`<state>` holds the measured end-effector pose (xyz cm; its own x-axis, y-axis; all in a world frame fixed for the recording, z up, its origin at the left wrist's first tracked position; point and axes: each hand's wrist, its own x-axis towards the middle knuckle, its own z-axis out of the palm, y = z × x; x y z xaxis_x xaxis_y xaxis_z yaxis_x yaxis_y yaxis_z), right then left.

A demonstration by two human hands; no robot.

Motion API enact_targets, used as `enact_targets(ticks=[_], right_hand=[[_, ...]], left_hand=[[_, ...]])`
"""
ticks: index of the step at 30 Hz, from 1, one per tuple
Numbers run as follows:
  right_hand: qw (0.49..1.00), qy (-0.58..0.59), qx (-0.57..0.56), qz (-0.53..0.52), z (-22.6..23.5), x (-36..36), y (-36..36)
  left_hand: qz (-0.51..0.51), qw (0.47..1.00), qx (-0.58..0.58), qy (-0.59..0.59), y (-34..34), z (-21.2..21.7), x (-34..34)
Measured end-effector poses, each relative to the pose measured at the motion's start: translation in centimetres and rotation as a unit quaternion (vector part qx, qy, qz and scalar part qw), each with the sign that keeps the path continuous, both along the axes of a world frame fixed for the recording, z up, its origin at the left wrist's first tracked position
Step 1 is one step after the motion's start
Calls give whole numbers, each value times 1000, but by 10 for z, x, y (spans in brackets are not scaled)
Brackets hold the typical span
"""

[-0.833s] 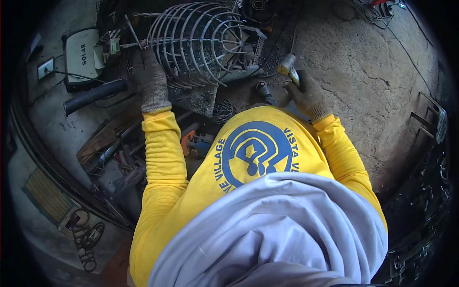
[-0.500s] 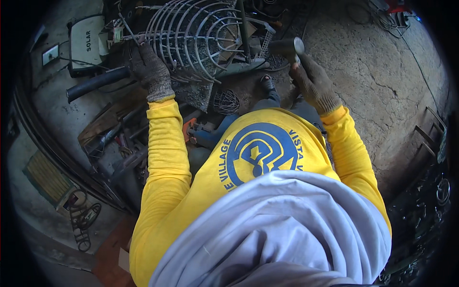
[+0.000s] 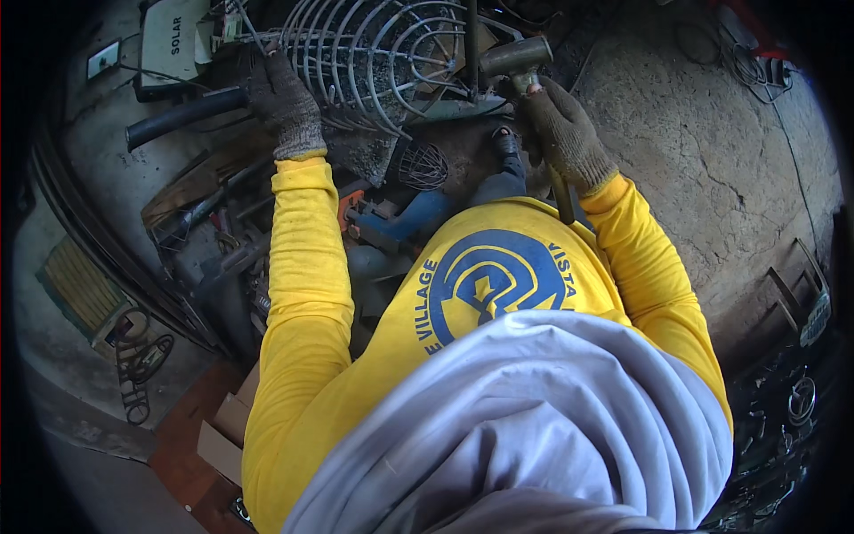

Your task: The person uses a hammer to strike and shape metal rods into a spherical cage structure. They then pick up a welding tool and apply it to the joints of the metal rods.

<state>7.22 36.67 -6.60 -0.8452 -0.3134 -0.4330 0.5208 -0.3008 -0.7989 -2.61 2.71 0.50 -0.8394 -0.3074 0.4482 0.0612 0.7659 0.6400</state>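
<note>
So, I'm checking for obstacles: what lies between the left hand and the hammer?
In the head view, the cage lies between the left hand and the hammer, with a dark post nearer the hammer.

two knitted work gloves (image 3: pixel 567 133), one metal-headed hammer (image 3: pixel 516 59), one domed metal-rod cage (image 3: pixel 378 64), one small wire basket (image 3: pixel 422 166), one stout black tube (image 3: pixel 187 117), one yellow long-sleeved shirt (image 3: pixel 382 343), one sandal (image 3: pixel 504 133)

Dim, cool light lay softly over the scene, brightest on the yellow shirt (image 3: pixel 498 267) and pale grey cloth (image 3: pixel 534 427). The wire cage (image 3: pixel 378 58) and hammer head (image 3: pixel 516 55) carried dull highlights, while the left hand (image 3: pixel 286 107) lay in shadow. Fisheye distortion bent the dark rail (image 3: pixel 93 254) at the left; black vignetting swallowed the corners, and detail near the rim looked soft.
</note>
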Motion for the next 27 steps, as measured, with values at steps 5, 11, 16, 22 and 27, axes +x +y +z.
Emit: enact_targets(ticks=[5,11,16,22,27], right_hand=[[997,21,22,70,-3,2,-8],[999,-22,11,45,10,2,-6],[1000,0,-17,23,-5,9,-9],[996,6,50,73,4,6,-5],[998,-37,-2,56,1,11,-13]], left_hand=[[13,999,44,-4,2,-1,1],[14,998,55,-13,-3,-2,-1],[14,999,41,-11,0,-1,-1],[8,1000,25,1,-9,-6,0],[18,999,24,-14,-4,-3,-2]])
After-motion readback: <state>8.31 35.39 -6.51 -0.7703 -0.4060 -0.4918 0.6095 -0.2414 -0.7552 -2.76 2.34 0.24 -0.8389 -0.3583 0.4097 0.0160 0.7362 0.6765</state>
